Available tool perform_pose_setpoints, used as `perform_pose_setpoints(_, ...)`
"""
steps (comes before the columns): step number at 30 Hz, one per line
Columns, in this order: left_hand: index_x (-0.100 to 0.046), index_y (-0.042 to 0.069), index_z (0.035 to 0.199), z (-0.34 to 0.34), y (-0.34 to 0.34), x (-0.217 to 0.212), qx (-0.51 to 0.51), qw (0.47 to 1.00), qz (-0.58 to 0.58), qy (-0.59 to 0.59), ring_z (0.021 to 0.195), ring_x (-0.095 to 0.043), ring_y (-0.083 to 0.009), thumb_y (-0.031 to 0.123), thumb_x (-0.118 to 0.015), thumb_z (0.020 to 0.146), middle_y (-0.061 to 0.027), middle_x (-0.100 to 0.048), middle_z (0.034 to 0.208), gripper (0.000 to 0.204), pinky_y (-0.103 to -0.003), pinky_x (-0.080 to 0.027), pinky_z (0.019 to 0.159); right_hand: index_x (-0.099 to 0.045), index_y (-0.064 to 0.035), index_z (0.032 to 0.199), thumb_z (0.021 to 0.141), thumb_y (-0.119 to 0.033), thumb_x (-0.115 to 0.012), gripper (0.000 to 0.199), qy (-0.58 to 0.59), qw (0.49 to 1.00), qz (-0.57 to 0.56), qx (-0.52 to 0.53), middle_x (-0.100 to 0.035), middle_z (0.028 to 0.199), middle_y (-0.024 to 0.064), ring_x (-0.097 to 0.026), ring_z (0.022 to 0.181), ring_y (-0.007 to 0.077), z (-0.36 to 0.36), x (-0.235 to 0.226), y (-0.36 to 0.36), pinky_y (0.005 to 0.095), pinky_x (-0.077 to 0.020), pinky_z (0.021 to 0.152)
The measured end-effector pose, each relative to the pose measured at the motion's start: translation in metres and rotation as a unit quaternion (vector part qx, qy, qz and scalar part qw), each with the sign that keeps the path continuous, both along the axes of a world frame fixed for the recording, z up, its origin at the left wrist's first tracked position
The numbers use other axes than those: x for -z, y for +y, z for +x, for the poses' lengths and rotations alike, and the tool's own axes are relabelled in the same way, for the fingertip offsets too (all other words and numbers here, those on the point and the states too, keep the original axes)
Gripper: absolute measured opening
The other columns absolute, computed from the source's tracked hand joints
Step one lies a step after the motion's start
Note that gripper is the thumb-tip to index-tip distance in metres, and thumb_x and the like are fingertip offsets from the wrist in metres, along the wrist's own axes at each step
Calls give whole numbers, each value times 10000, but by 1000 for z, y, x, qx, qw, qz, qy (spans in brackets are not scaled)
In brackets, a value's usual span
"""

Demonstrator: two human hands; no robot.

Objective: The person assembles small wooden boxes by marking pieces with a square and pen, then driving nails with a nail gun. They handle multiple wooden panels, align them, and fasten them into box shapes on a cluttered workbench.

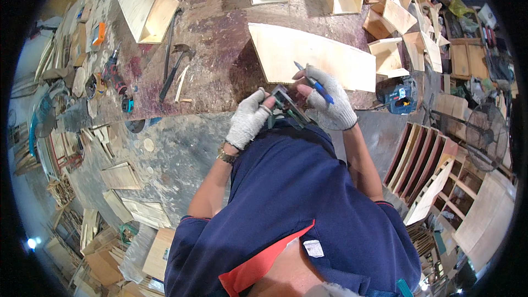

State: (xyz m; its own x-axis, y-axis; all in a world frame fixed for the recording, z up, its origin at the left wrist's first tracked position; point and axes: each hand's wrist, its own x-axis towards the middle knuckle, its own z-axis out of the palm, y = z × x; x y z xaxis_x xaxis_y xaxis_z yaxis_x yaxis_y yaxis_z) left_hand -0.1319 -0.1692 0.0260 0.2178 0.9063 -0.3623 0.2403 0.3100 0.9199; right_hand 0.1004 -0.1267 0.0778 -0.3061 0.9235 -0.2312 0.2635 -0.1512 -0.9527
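LH (248,120), RH (331,100) apart (both curled)

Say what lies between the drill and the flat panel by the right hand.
In the head view, a claw hammer, a dark bar and wood slivers lie between the drill and the panel.

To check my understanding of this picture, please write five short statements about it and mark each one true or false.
1. The right hand holds a blue pen. True.
2. The left hand is empty. False: the left hand holds a dark metal tool.
3. The hammer lies left of the large wooden panel. True.
4. The watch is on the right wrist. False: the watch is on the left one.
5. The drill lies on the floor. False: the drill lies on the table.
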Motion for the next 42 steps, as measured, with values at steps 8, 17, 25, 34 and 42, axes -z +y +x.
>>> perform_pose_setpoints(8,-591,-1,1326,-45,18,3,113,936,-285,-172,585,-573,-51,385,-618,1035,21,-684,862,483,-195,-400,452,-683,-95,1103,751,-140,-773,366,-130,940,261,-180,-713,1039,132,-695,972,360,-27,7,-13,421,-569,842)
perform_pose_setpoints(17,-614,0,1348,-47,25,-3,172,947,-186,-198,944,-710,-151,176,-720,959,-93,-706,1194,440,-294,-581,828,-693,-60,956,821,-300,-831,307,-189,977,97,-7,-663,819,135,-671,758,334,-56,13,-13,408,-521,695)
perform_pose_setpoints(25,-713,-70,1009,-60,45,15,32,998,25,57,848,-657,-186,260,-829,869,-90,-651,923,377,-319,-519,767,-685,-32,1210,1048,-254,-593,290,108,962,15,251,-709,813,47,-649,772,108,-53,35,-11,291,-518,726)
perform_pose_setpoints(34,-666,-37,941,-61,69,53,44,967,161,193,694,-541,-125,317,-833,869,-42,-609,752,398,-300,-456,650,-734,-27,1046,1056,-382,-584,386,77,956,9,283,-670,784,7,-612,752,86,-58,88,-6,256,-491,681)
perform_pose_setpoints(42,-654,-15,902,-42,72,54,24,968,150,198,639,-572,-242,348,-858,821,-131,-613,722,425,-378,-472,628,-671,-33,990,986,-213,-693,181,78,956,20,284,-671,807,1,-624,762,99,-59,102,-9,265,-504,702)
